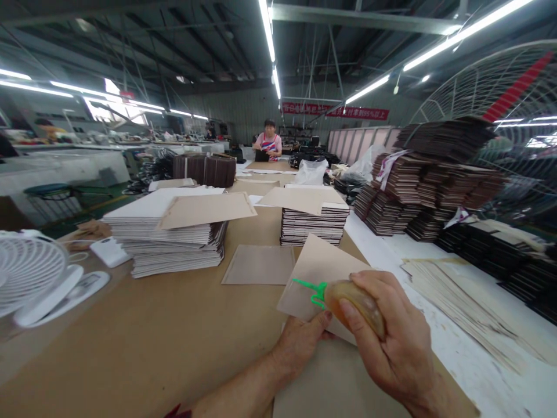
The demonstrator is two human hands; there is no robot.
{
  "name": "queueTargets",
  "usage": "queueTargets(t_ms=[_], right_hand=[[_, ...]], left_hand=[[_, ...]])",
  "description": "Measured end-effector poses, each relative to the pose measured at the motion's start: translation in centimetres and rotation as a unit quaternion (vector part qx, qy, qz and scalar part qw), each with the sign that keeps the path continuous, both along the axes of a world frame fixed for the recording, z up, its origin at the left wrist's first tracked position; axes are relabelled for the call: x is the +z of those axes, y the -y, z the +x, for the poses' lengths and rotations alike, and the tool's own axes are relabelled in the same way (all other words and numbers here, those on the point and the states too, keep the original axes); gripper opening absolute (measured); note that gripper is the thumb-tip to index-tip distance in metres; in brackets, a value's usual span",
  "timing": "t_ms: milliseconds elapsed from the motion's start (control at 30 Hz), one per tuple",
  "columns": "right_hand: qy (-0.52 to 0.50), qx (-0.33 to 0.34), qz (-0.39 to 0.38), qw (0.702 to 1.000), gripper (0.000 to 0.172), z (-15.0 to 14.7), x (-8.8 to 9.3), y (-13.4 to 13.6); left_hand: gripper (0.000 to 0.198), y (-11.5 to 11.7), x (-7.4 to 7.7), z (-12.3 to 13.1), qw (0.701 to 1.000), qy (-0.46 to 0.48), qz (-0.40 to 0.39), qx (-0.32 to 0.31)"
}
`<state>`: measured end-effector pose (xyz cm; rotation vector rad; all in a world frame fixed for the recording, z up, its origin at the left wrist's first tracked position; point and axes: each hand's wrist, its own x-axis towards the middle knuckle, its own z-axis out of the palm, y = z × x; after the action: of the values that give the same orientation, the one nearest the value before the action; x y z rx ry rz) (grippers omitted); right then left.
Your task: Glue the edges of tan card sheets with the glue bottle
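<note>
My right hand point(395, 342) is wrapped round a squeezable amber glue bottle point(343, 296), tilted with its green nozzle point(319, 286) pointing left. The nozzle tip lies over a beige board point(315, 258); whether it touches the surface I cannot tell. My left hand point(300, 345) grips the near edge of that board, thumb on top and fingers partly hidden below. Beneath my hands a second flat board point(331, 383) lies on the table. Beyond them rests another beige board point(259, 264).
Stacked boards stand at left point(174, 244) and centre point(311, 223), each topped by loose beige sheets. A white fan point(30, 273) and a white phone-like object point(108, 251) sit at left. Brown bundles point(413, 186) pile up at right. A co-worker point(268, 142) stands at the far end.
</note>
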<state>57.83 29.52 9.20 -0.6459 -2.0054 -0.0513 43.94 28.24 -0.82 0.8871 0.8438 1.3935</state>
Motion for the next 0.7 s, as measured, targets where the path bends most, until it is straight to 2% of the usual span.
queueTargets(t_ms=[167, 433, 567, 700], right_hand=[[-0.017, -0.025, 0.018, 0.999, 0.032, 0.3, 0.4, -0.5], [0.001, -0.023, 0.02, 1.0, 0.029, 0.5, 1.4, -0.8], [-0.033, -0.052, 0.054, 0.997, 0.029, 0.7, 2.3, -1.5], [-0.02, -0.04, 0.029, 0.999, 0.028, 0.8, 2.6, -1.5]], left_hand=[[0.043, 0.3, 0.6, 0.1, 1.0, -0.016, 0.0, 0.008], [0.051, 0.3, 0.1, 0.2, 1.0, -0.028, 0.009, 0.0], [0.048, 0.4, 0.1, 0.2, 0.999, -0.052, -0.003, 0.004], [0.044, 0.6, 0.1, 0.3, 0.998, -0.067, -0.002, 0.004]])
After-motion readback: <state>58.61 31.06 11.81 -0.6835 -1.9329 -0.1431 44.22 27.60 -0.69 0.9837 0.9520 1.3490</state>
